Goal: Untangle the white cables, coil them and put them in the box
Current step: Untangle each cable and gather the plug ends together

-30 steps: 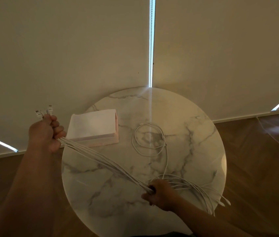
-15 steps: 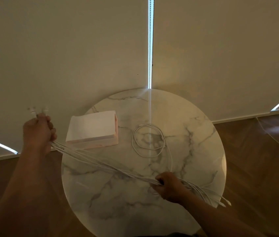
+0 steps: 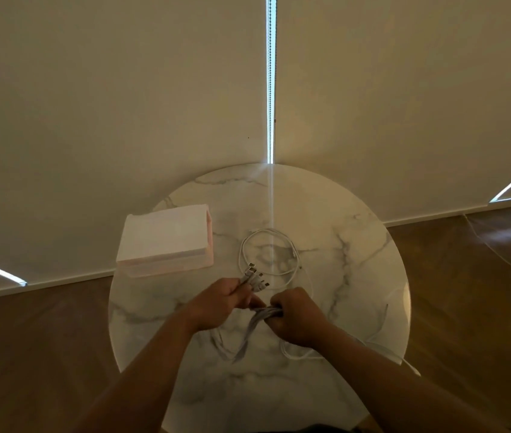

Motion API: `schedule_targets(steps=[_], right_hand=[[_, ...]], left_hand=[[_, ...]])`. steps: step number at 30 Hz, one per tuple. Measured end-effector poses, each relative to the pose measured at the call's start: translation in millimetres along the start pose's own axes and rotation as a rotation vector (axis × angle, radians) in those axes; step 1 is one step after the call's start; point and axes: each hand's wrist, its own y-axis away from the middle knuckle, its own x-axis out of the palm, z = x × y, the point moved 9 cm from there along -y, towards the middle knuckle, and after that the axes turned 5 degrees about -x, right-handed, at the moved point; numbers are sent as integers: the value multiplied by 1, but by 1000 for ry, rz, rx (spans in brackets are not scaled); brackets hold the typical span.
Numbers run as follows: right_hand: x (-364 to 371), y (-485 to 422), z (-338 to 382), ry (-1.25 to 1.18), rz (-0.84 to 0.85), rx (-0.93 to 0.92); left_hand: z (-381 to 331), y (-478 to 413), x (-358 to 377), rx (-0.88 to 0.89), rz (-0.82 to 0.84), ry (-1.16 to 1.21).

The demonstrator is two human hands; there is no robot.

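The white cables [image 3: 252,326] hang as a short loop between left hand [image 3: 220,303] and right hand [image 3: 295,318], both sets of fingers curled round them, just right of the box [image 3: 166,242], left hand nearer

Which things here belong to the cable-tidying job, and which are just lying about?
Job: cable bundle, gripped by left hand and right hand; coiled cable on the table; box.
Lying about: thin cord on the floor; window blinds.
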Motion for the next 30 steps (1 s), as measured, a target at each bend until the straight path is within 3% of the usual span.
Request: schedule_targets(steps=[5, 11, 17, 22, 28, 30], right_hand=[[-3, -9, -5, 35, 79, 38], [5, -20, -1, 5, 204, 33], [-15, -26, -9, -4, 49, 7], [0, -7, -49, -122, 56, 154], [-6, -25, -59, 225, 206, 149], [-47, -41, -58, 238, 6, 123]], left_hand=[[14, 0, 9, -36, 10, 176], [23, 5, 22, -123, 158, 442], [16, 8, 22, -83, 208, 903], [-3, 16, 2, 15, 290, 938], [-32, 35, 6, 128, 520, 942], [-38, 43, 13, 158, 615, 938]])
